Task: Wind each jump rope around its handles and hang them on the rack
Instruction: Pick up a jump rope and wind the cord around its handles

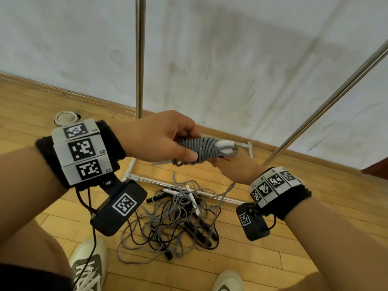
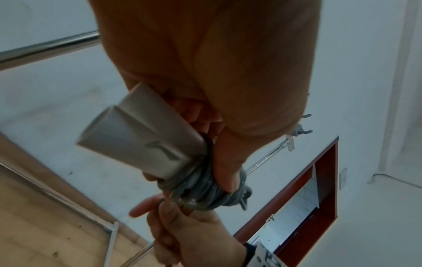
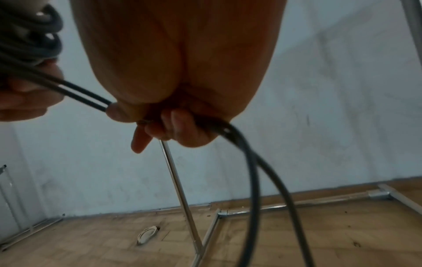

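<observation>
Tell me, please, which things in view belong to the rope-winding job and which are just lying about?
Job:
left hand gripping the grey rope bundle
right hand gripping its loose cord
white handles
tangled ropes on the floor
rack

Lying about:
white round object by the wall
shoes

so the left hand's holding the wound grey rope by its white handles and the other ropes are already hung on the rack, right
Not quite. The left hand does hold the wound grey rope by its white handles, but the other ropes are not on the rack: the head view shows them tangled on the floor.
</observation>
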A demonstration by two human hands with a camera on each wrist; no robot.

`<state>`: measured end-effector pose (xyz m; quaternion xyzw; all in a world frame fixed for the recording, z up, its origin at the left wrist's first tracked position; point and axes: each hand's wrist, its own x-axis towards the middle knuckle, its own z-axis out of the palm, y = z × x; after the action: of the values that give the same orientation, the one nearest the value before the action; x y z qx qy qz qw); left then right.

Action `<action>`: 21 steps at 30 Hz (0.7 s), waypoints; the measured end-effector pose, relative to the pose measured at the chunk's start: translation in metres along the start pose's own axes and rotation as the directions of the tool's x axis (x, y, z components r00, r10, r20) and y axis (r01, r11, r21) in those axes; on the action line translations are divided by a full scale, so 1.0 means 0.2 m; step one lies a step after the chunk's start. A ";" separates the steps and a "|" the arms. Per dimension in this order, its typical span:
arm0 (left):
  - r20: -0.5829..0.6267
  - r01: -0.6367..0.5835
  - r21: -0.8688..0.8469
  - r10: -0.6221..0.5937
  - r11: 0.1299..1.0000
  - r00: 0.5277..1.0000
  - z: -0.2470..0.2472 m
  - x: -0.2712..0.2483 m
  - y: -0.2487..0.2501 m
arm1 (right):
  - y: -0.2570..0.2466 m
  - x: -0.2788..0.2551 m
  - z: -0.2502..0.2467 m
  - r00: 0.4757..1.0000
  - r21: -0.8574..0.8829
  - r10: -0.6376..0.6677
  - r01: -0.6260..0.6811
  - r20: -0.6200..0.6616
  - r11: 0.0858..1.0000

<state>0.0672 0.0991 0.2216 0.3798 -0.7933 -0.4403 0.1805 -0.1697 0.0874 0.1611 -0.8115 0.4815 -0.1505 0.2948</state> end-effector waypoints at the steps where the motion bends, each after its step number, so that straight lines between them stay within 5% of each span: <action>1: 0.029 0.007 0.019 -0.007 1.000 1.000 0.01 0.00 0.00 | 0.02 0.01 -0.01 1.000 0.013 0.001 -0.002 0.006 1.000; 7: 0.115 0.008 0.236 -0.036 0.972 0.993 0.08 0.02 -0.02 | 0.05 0.05 -0.04 0.992 -0.065 0.073 -0.080 -0.105 0.995; 12: 0.057 0.055 0.450 -0.091 0.891 0.994 0.13 0.07 -0.07 | 0.02 0.09 -0.06 0.982 -0.042 0.066 -0.074 -0.179 0.996; 21: -0.193 0.267 0.375 -0.208 0.888 0.959 0.07 0.13 -0.11 | -0.17 0.07 -0.08 0.972 0.103 -0.002 0.027 -0.233 0.994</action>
<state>0.0516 0.0794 0.1947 0.5342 -0.7979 -0.2599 0.1024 -0.1476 0.0825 0.1938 -0.7752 0.4981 -0.2719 0.2776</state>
